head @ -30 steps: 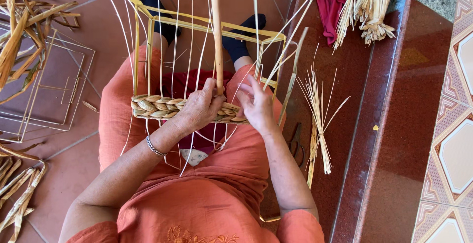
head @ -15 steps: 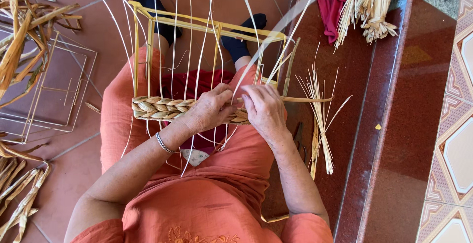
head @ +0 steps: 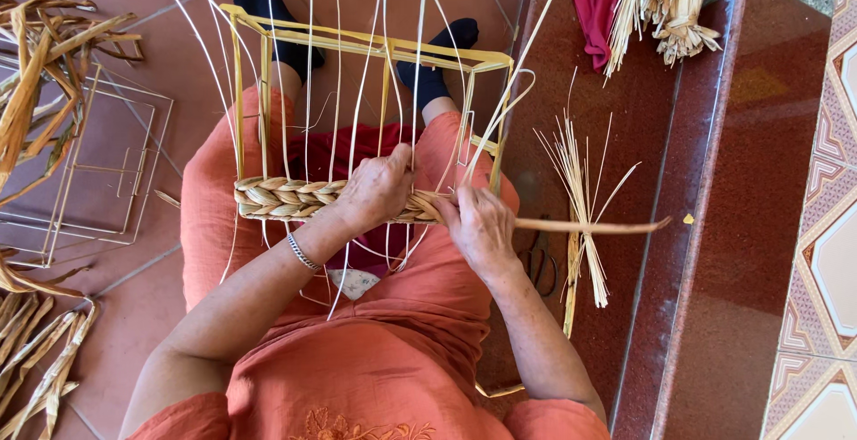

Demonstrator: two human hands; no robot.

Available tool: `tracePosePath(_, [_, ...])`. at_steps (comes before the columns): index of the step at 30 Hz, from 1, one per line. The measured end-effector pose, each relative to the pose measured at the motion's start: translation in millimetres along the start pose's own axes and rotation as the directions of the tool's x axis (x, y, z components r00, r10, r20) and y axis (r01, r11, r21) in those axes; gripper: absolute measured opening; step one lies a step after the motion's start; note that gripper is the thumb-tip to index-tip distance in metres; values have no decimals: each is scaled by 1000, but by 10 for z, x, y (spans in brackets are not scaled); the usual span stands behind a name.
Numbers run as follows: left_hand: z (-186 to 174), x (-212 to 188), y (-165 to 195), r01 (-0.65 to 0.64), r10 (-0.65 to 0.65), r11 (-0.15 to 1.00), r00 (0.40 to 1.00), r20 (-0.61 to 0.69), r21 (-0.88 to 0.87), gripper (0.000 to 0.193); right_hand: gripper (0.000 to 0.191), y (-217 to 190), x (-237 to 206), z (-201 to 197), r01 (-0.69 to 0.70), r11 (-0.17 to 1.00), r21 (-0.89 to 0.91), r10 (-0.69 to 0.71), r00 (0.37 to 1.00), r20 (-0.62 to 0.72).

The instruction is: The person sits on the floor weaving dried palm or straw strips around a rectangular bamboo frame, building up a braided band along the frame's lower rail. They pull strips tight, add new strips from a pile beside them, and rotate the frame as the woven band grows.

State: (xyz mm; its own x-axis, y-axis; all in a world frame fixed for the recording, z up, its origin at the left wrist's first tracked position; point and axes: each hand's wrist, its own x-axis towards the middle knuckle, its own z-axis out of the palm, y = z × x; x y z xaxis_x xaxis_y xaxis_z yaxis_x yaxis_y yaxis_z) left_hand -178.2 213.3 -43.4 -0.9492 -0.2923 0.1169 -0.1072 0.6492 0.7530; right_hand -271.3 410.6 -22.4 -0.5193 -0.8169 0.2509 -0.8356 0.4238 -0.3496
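Seated, a person weaves a basket on a wire frame [head: 357,45].
Left hand [head: 375,192] presses the braid [head: 277,197]; right hand [head: 479,226] is clamped on a strand [head: 589,225].

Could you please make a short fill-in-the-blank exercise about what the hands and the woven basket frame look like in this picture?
1. Both hands rest on a braided band woven along the near side of a ____ frame.
2. The left hand wears a ____ on its wrist.
3. The right hand holds a long flat strand that points toward the ____ side of the picture.
4. The person's feet wear dark ____.

Missing words: yellow; bracelet; right; socks
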Motion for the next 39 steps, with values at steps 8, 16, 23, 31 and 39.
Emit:
tracePosePath(8, [5,4,112,-8,15,997,996,-85,81,62,35,437,-325,-422,-598,802,12,474,647,597])
tracePosePath(16, [211,76,148,-157,131,967,982,133,202,16,24,471,-560,-1029,-226,915,-334,194,973,-128])
tracePosePath(23, [168,22,179,-161,161,987,986,35,-11,11,19,-14,-362,-666,-17,1000,-6,18,999,46])
tracePosePath(31, [135,-37,232,-182,182,983,982,48,-9,11,10,-281,43,-812,80,894,-440,-301,836,-458])
tracePosePath(39, [18,-3,68,159,-161,952,987,14,-261,27,45,-17,370,-155,-481,598,641,415,870,266])
